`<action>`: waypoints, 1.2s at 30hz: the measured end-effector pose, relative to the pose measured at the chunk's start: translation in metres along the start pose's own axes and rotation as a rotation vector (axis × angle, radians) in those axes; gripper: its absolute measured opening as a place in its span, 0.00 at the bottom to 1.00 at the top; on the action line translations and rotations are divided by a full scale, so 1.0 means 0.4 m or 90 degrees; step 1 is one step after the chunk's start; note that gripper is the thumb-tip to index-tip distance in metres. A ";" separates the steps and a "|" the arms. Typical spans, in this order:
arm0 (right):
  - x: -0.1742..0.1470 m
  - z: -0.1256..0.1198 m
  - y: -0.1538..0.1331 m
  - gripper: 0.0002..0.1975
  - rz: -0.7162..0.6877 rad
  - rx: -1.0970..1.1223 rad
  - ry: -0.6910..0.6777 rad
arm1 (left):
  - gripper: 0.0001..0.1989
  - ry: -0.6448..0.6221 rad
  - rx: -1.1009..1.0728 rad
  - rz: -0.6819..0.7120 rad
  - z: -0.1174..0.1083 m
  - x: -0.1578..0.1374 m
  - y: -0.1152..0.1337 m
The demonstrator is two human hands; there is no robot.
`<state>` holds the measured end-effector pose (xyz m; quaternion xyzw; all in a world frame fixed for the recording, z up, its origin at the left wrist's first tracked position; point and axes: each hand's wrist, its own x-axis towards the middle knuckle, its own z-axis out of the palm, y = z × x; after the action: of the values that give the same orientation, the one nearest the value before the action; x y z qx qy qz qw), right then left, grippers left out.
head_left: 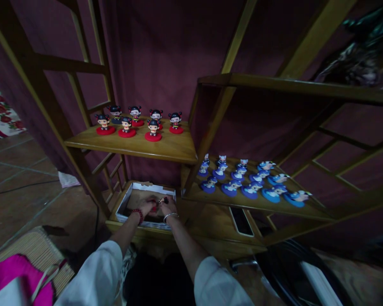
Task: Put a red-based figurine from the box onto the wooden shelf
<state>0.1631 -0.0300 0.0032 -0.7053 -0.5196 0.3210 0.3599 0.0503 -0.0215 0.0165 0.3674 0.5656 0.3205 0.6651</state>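
Both my hands reach into a shallow cardboard box on the lowest wooden shelf. My left hand, with a red bead bracelet at the wrist, and my right hand, with a silver bangle, meet over a small figurine with a dark head and a red base. Both hands seem to grip it; the fingers hide most of it. Several matching red-based figurines stand on the upper left shelf.
Several blue figurines lie in rows on the right-hand shelf. A dark phone rests on the board below them. Wooden shelf posts rise on both sides. A pink bag and woven mat sit at the lower left.
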 end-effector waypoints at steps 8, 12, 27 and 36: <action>-0.070 -0.047 -0.080 0.15 0.007 0.108 0.017 | 0.12 -0.036 -0.259 0.041 -0.002 -0.132 0.030; -0.100 -0.076 -0.114 0.18 -0.009 0.171 -0.001 | 0.12 -0.063 -0.334 0.066 -0.009 -0.190 0.040; -0.233 -0.188 -0.255 0.15 -0.171 0.281 -0.038 | 0.11 -0.126 -0.486 0.173 0.006 -0.368 0.087; -0.309 -0.274 -0.322 0.19 -0.204 0.377 -0.123 | 0.13 -0.145 -0.481 0.260 0.026 -0.479 0.120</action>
<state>0.1578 -0.1423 0.1800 -0.4463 -0.5399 0.4624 0.5436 0.0302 -0.1591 0.1571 0.2360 0.2478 0.5869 0.7338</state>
